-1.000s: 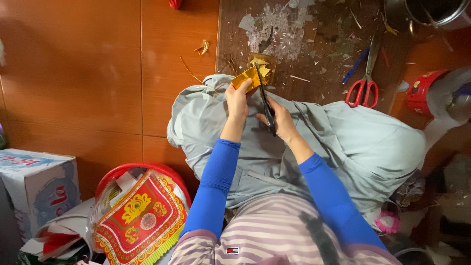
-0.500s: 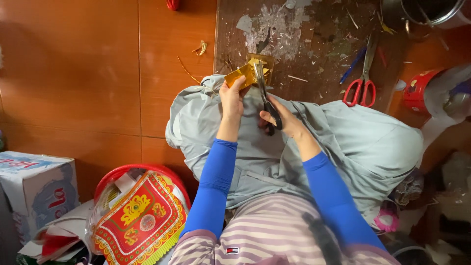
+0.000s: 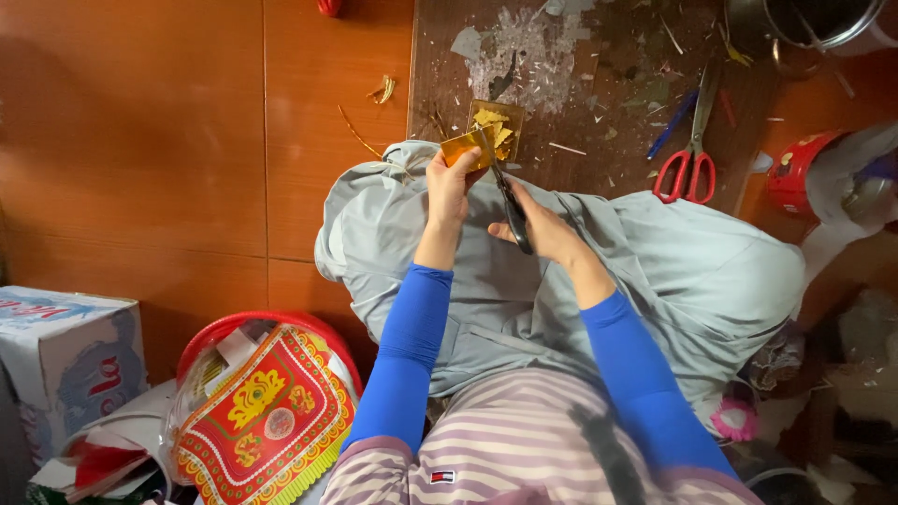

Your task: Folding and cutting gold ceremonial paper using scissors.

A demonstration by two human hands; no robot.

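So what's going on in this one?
A person seated on the floor cuts gold paper. The left hand holds a gold sheet while the right hand works dark-handled scissors into it, over a grey cloth on the lap. Gold scraps lie on a littered board, with red-handled scissors lying unused.

Home craft corner, floor level; orange floor tiles (image 3: 131, 140); scarred wooden board (image 3: 599, 84) littered with paper scraps; red scissors (image 3: 690, 154); cardboard box (image 3: 65, 360); red basin (image 3: 234, 332) holding ornate red-gold paper (image 3: 267, 411); metal pot (image 3: 814, 23).
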